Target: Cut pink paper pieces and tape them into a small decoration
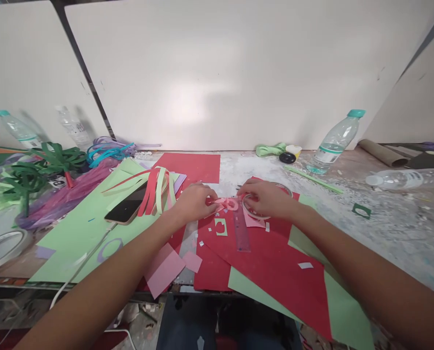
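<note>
Right now, the fingers of your left hand (196, 201) are bending inward and pinching a small pink paper piece (221, 200), which is sitting between your two hands. The fingers of your right hand (262, 197) are curling down just beyond its other side; you cannot tell from this view whether they are gripping anything. A tape roll (284, 187) is lying partly beneath that right hand. Between both sets of fingers, a see-through purple ruler (243, 233) is stretching back toward you over red paper (271, 262). Just nearer to you than the left fingers, a pale-green cut-out frame (222, 234) is resting on the red. Farther left of those fingers, a smartphone (127, 209) is lying on light-green paper (71, 233) with a white cable (99, 244) trailing from it, and red and green paper strips (149, 199) are draping over its upper part. Well beyond your right fingers, a teal-capped water bottle (335, 141) is leaning on the paint-marked surface (391, 243).
</note>
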A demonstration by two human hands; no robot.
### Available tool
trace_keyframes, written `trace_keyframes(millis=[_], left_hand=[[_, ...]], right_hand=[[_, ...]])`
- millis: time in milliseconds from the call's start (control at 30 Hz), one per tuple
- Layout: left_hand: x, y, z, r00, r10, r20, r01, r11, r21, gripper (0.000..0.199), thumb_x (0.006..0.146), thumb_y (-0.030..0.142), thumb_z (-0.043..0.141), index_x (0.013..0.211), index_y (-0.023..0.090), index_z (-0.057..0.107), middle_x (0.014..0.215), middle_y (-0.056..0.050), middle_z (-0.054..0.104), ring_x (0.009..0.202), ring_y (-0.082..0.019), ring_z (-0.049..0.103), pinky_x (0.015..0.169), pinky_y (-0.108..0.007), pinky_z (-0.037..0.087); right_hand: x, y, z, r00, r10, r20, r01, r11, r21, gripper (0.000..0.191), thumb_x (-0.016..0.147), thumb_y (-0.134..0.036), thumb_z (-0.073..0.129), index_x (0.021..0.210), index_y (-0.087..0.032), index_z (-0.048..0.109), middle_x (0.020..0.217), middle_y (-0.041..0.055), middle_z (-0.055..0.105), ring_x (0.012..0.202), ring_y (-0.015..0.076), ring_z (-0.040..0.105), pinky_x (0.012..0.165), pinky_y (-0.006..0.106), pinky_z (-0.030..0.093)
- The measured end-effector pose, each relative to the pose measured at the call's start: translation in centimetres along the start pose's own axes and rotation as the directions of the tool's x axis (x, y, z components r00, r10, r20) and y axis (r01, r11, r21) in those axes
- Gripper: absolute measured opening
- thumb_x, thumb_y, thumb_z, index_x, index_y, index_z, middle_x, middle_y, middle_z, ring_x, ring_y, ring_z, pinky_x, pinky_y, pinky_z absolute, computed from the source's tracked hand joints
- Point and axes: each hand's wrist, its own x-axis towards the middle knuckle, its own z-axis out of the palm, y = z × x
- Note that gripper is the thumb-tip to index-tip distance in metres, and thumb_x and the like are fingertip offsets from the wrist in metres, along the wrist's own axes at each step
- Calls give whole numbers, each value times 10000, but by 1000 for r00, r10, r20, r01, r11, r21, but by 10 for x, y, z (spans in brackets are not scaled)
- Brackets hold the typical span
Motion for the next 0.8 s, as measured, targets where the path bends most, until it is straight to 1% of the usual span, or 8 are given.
trace_keyframes(millis=[167,300,367,433,500,567,667,800], left_hand=[[0,-1,-2,1000,-19,16,19,999,44,252,779,386,554,868,207,709,870,-67,706,875,-246,613,721,-341,468],[0,-2,-1,999,-1,38,0,1000,18,254,790,387,543,860,209,710,864,-65,708,864,-244,620,705,-340,465],[0,-2,0,999,7,37,-7,1000,3,262,795,400,543,863,208,708,840,-69,703,838,-241,622,703,-343,463],[-1,-1,1,1000,13,20,-13,1000,3,279,802,412,538,907,210,700,841,-70,697,843,-243,618,716,-348,462],[-2,0,2,1000,19,0,-19,1000,6,294,811,412,525,962,216,684,878,-67,692,882,-248,611,747,-356,462],[-2,1,3,1000,23,0,-23,1000,2,296,824,400,506,992,220,670,914,-63,687,914,-250,606,777,-363,461],[-2,2,3,999,36,22,-36,999,3,271,828,361,497,983,223,671,934,-70,684,921,-252,608,774,-365,462],[-2,4,4,998,58,39,-59,998,29,249,822,316,492,970,226,670,950,-75,684,945,-262,604,763,-366,462]], right_hand=[[-1,23,-13,984,169,52,-170,985,15,204,824,-342,531,829,-205,682,765,50,658,605,152,545,515,259,347],[-2,28,-19,978,205,46,-203,978,-36,229,801,-384,570,861,-194,683,768,71,649,624,168,546,524,267,353],[-4,17,-24,983,178,43,-178,984,7,229,807,-383,565,878,-198,680,795,74,648,656,172,555,537,266,366],[-7,-3,-28,985,103,137,-123,982,144,224,821,-389,550,887,-213,672,799,55,647,644,154,559,526,254,375],[-11,-28,-28,949,-58,311,-39,954,299,225,796,-410,589,934,-247,656,786,26,647,633,142,562,513,244,382],[-15,-50,-25,887,-190,421,27,931,363,200,758,-396,635,902,-260,656,734,4,633,611,136,551,503,244,375],[-19,-65,-15,862,-207,463,33,934,357,149,733,-301,644,871,-246,634,700,-3,605,585,131,529,454,238,339],[-19,-59,-8,855,-167,491,3,948,318,74,745,-256,610,810,-223,599,702,0,587,578,124,514,448,236,333]])
